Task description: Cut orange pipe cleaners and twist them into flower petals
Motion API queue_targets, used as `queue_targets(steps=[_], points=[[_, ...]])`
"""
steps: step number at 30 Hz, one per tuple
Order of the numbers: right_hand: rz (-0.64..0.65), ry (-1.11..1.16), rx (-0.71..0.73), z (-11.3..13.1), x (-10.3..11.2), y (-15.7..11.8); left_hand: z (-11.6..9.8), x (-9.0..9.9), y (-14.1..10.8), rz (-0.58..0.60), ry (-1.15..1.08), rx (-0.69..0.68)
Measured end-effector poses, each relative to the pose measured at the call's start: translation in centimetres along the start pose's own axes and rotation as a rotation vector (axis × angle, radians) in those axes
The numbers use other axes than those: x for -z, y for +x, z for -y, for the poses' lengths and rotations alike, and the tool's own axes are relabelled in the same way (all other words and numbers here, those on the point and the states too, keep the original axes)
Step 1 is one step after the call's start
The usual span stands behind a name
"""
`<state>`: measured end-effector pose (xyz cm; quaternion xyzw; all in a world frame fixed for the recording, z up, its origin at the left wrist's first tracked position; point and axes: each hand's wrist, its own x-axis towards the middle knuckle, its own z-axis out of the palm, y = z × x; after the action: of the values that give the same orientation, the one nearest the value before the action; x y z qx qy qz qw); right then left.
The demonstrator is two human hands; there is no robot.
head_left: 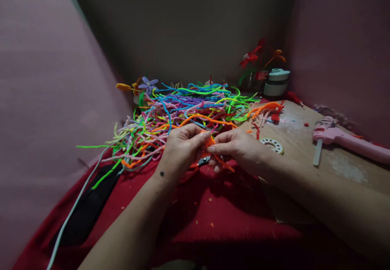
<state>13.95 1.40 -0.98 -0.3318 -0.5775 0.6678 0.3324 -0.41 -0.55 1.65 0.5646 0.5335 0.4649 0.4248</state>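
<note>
Between my two hands is an orange pipe cleaner (pixel 225 164), one end of it sticking out to the lower right. My left hand (pixel 185 144) pinches it between thumb and forefinger. From the other side, my right hand (pixel 233 146) grips it with its fingers closed; some fingertips are hidden behind it. Scissors (pixel 190 171) with red handles lie under the hands, partly covered by them. Just beyond, a big tangled heap of coloured pipe cleaners (pixel 189 103) spreads over the red cloth (pixel 213 217).
On a brown board (pixel 332 150) at right lie a pink glue gun (pixel 344 136), a white ring with holes (pixel 271 145) and orange pieces (pixel 265 108). A lidded jar (pixel 276 83) and red flowers (pixel 251 57) stand behind. A white cable (pixel 76 205) crosses a black strip (pixel 88 211) at left.
</note>
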Motion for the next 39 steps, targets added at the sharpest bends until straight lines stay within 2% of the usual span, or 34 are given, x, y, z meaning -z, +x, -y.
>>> queue_targets(steps=[3,8,11,15,17,20,22,23,30,32,35,39], points=[[0.060,0.135,-0.033,-0.3,0.2,0.1,-0.4,0.1,-0.1,0.001,0.029,-0.031],[0.116,0.188,-0.047,-0.7,0.5,0.4,-0.4,0.5,-0.1,0.063,0.028,-0.020],[0.110,0.223,-0.108,-0.8,0.5,0.4,0.1,0.0,-0.3,0.011,0.035,-0.062],[0.108,0.257,-0.210,-0.8,0.3,0.3,0.6,-0.3,-0.4,-0.094,0.193,-0.150],[0.103,0.252,-0.214,-0.7,0.2,0.2,0.5,-0.1,-0.2,-0.031,0.119,-0.069],[0.093,0.267,-0.178,-0.4,0.2,0.1,0.5,0.8,0.2,0.236,-0.174,0.123],[0.144,0.301,-0.164,-0.3,0.3,0.2,0.6,1.3,0.5,0.366,-0.278,0.171],[0.175,0.317,-0.166,-0.3,0.4,0.2,0.6,1.4,0.6,0.388,-0.283,0.170],[0.203,0.274,-0.176,-0.6,0.6,0.2,0.4,1.3,0.4,0.303,-0.043,0.144],[0.172,0.258,-0.155,-0.6,0.6,0.2,0.3,1.3,0.4,0.296,-0.090,0.151],[0.122,0.262,-0.133,-0.4,0.6,0.2,0.5,1.5,0.6,0.321,-0.297,0.171],[0.163,0.290,-0.142,-0.2,0.6,0.2,1.0,2.0,1.1,0.355,-0.395,0.162]])
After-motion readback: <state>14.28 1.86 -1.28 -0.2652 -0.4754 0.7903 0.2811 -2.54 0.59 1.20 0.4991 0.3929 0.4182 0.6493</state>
